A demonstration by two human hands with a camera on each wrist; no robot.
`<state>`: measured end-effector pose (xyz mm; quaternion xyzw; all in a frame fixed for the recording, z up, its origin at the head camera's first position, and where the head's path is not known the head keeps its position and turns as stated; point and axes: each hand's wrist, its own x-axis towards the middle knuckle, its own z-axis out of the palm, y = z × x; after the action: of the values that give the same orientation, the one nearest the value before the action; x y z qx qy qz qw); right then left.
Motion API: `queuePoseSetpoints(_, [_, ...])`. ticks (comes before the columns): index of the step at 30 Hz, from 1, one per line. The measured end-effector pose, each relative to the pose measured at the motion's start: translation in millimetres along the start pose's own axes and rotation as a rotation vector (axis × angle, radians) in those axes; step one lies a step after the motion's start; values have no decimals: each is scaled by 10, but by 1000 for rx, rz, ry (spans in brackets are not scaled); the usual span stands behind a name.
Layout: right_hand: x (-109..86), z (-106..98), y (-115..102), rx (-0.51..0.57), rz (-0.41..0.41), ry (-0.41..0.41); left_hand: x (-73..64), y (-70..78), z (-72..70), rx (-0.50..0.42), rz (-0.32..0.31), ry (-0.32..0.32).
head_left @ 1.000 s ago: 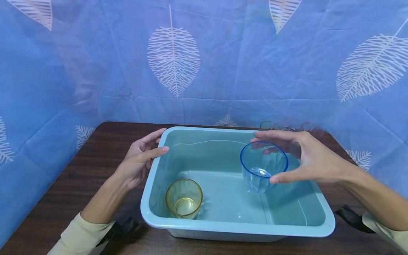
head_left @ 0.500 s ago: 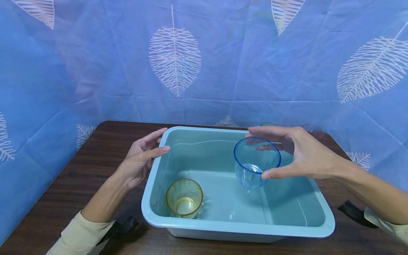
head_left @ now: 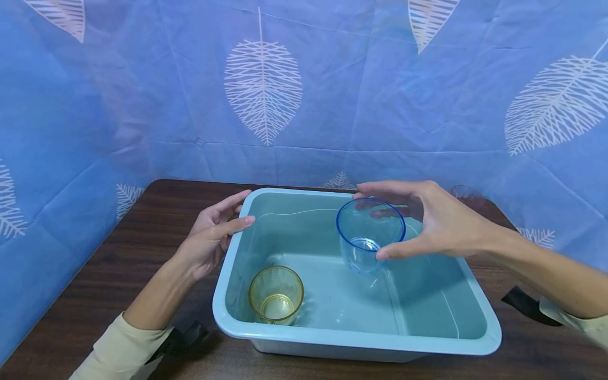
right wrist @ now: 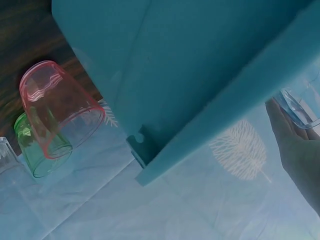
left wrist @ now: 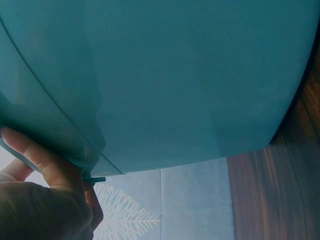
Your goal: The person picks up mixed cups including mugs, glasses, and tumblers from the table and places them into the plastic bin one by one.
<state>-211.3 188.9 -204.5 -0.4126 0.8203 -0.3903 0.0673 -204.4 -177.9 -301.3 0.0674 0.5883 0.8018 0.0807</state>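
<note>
A clear cup with a blue rim (head_left: 362, 261) is held in my right hand (head_left: 434, 221), thumb on its near side and fingers at its far side. It is above the floor of a light-blue plastic basin (head_left: 356, 338), within the rim's outline. My left hand (head_left: 209, 240) grips the basin's left rim, its thumb over the top and its fingers outside. Inside the basin, a yellow-tinted cup (head_left: 275, 293) stands at the front left corner. In the right wrist view only part of the right hand (right wrist: 302, 160) and of the blue cup shows at the right edge.
Behind the basin's far right corner stand a pink cup (right wrist: 62, 107), a green cup (right wrist: 42, 147) and a colourless cup (right wrist: 7, 160), mostly hidden by my right hand in the head view. Under everything is a dark wooden table (head_left: 142, 237), with a blue leaf-print cloth (head_left: 332, 95) behind.
My right hand has carried the blue cup leftward and slightly toward the basin's far side. My left hand stays on the rim, and the yellow cup has not moved.
</note>
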Motion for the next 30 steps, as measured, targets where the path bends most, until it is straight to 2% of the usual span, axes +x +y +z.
queuePoseSetpoints(6, [90,24,-3,-34,7,0,3,-3,-4,-2,0,8])
queuePoseSetpoints(15, [214,95,11,9,16,-17,2,-12,-9,-7,-5,4])
queuePoseSetpoints(30, [389,176,-2,7,21,-15,9,-16,-14,2,-1,13])
